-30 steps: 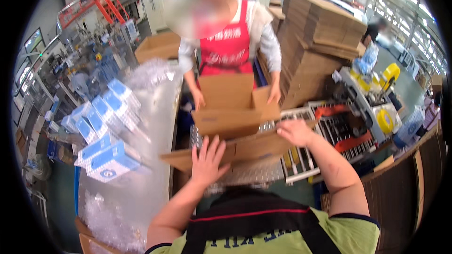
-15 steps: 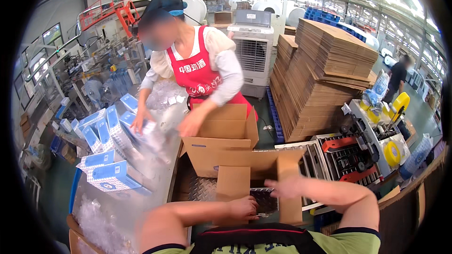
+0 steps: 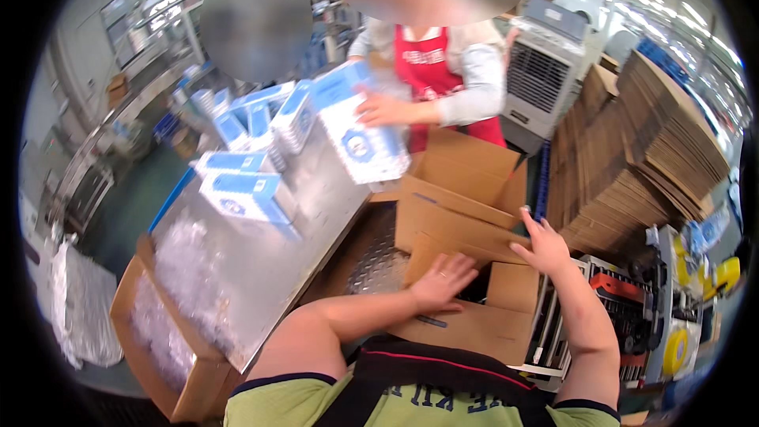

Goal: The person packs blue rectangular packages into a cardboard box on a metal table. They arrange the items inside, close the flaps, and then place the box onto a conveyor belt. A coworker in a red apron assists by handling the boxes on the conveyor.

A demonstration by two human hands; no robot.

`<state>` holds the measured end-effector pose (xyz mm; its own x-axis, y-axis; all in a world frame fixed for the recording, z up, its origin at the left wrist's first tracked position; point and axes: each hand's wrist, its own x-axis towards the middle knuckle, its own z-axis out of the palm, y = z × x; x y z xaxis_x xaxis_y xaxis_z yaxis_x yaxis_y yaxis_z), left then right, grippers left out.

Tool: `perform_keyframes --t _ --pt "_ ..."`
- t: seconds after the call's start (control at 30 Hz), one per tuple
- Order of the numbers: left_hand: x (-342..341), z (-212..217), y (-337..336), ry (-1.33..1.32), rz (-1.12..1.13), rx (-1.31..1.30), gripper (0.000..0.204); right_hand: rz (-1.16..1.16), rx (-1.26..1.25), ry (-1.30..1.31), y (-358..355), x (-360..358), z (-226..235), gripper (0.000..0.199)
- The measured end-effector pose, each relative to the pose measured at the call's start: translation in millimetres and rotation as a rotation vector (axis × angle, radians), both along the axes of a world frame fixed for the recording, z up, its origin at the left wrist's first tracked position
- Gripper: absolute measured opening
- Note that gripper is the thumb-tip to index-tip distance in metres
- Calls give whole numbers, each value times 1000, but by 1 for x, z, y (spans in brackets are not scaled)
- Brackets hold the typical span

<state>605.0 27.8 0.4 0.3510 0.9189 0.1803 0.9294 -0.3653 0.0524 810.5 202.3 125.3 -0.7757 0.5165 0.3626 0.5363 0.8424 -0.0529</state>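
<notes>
An open brown cardboard box (image 3: 474, 330) stands right in front of me, its flaps spread and its inside partly hidden. My left hand (image 3: 447, 281) lies flat at its left side, fingers spread. At the far right corner of the box is my right hand (image 3: 545, 247), thumb and fingers apart, with nothing in it. Just beyond stands a second open cardboard box (image 3: 462, 182). Across from me, a co-worker in a red apron (image 3: 431, 63) holds a block of blue-and-white cartons (image 3: 368, 142) above the metal table, beside that second box.
More blue-and-white cartons (image 3: 249, 194) stand on the metal table (image 3: 316, 213) at left. Clear plastic scraps (image 3: 186, 269) lie at its near end, by a cardboard bin (image 3: 158, 372). Stacked flat cardboard (image 3: 632, 158) rises at right, behind a roller machine (image 3: 621, 292).
The view has swung left. My left hand has come out flat over the box, and my right hand has moved to its far corner. The co-worker has lifted a block of cartons toward the second box.
</notes>
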Motion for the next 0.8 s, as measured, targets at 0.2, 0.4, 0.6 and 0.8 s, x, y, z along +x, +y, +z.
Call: perform_keyframes --t 0.2,0.4,0.6,0.8 --pt "-7 -29 -17 -306 330 -180 97 111 -418 -351 -77 58 -96 81" --pt "-230 -54 -40 -842 1103 -383 102 -293 -737 657 -54 71 -170 79" --pt "-168 -183 -7 -1250 718 -885 95 -714 -1154 610 -90 207 -279 49" --pt "-182 -105 29 -1574 467 -1414 94 -251 -1214 863 -142 73 -72 48"
